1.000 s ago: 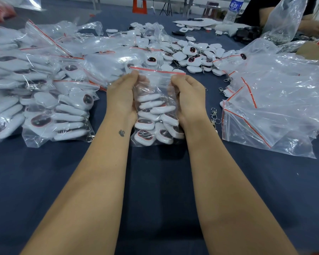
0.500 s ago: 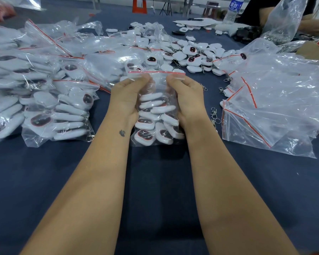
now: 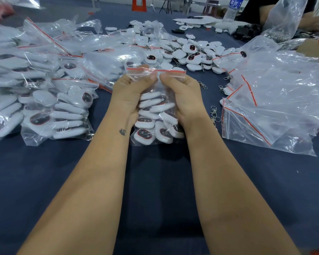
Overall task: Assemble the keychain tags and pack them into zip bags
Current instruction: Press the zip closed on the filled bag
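Filled bags [image 3: 50,115] lie left on the counter [image 3: 44,181], empty bags [image 3: 276,100] right, loose tags [image 3: 191,52] behind, and the held bag [image 3: 156,115] stands between both hands

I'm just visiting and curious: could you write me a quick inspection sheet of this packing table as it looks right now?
Surface: dark blue table.
Job's things: zip bag full of white keychain tags, standing upright between both hands; loose tags heaped behind it.
Clutter: filled bags stacked left; empty bags piled right; loose metal clasps.
Grip: left hand and right hand both pinch the bag's red-lined top.
Cables: nothing seen.
Surroundings: water bottle and another person's arm at the far right.
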